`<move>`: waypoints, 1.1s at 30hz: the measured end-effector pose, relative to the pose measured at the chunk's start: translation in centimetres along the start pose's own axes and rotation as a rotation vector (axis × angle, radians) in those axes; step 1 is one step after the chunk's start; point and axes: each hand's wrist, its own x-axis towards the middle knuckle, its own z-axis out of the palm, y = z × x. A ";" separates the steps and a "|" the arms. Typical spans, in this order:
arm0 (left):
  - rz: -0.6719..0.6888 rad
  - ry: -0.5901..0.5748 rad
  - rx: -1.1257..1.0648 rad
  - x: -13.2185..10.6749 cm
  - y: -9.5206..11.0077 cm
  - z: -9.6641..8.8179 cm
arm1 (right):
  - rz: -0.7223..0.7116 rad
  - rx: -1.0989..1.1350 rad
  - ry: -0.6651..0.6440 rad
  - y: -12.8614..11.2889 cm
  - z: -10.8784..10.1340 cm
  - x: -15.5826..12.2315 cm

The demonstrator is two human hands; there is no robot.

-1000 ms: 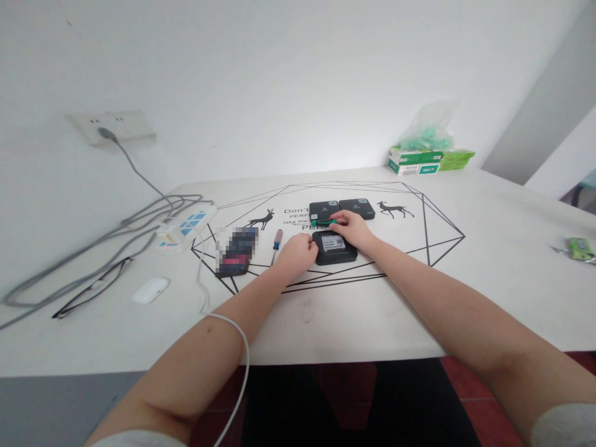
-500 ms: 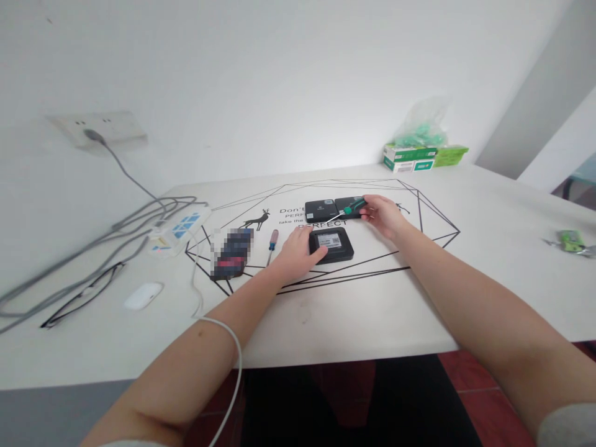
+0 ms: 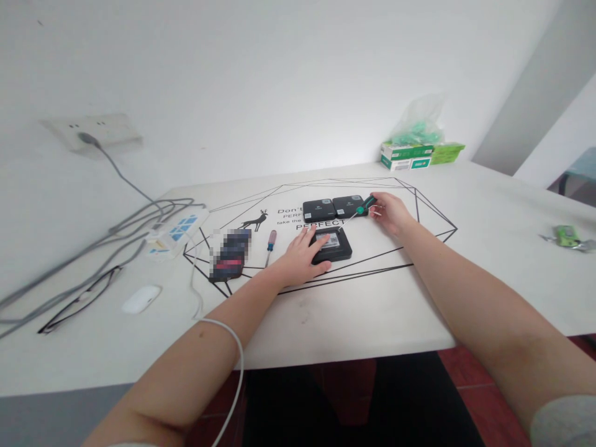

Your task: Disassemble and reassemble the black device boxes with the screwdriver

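A square black box (image 3: 343,250) with a white label in its recessed face lies on the printed table mat. My left hand (image 3: 302,256) rests on its left side, fingers spread, one over the label and the thumb by the near edge. In my right hand (image 3: 390,213) is a screwdriver (image 3: 360,211) with a green and black handle. Its thin shaft slants down left, and the tip is at the box's far edge; whether it touches is too small to tell. Just behind lie two similar black boxes, a left one (image 3: 318,210) and a right one (image 3: 347,205).
Left of my hand lie a second screwdriver (image 3: 270,243) and a blurred-out phone (image 3: 231,254). Farther left are a power strip (image 3: 179,231), cables, glasses (image 3: 81,300) and a white case (image 3: 141,299). Green boxes (image 3: 406,151) stand at the back; a small green packet (image 3: 566,235) lies right.
The screwdriver has swung steeper, its tip moving right along the far edge of the box. My left fingers have spread, one moving onto the label and the thumb down to the near edge.
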 end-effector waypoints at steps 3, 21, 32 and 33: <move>0.010 0.005 -0.008 0.0 -0.1 0.0 | 0.000 0.002 -0.010 0.1 0.0 0.1; 0.002 -0.004 -0.026 0.0 -0.2 -0.1 | -0.004 -0.051 0.009 0.2 0.1 0.0; -0.094 0.089 -0.029 0.6 -0.9 -0.5 | -0.047 0.016 0.143 -0.5 -0.6 0.7; -0.086 0.093 -0.045 0.6 -0.9 -0.6 | -0.054 0.018 0.158 -0.6 -0.5 0.6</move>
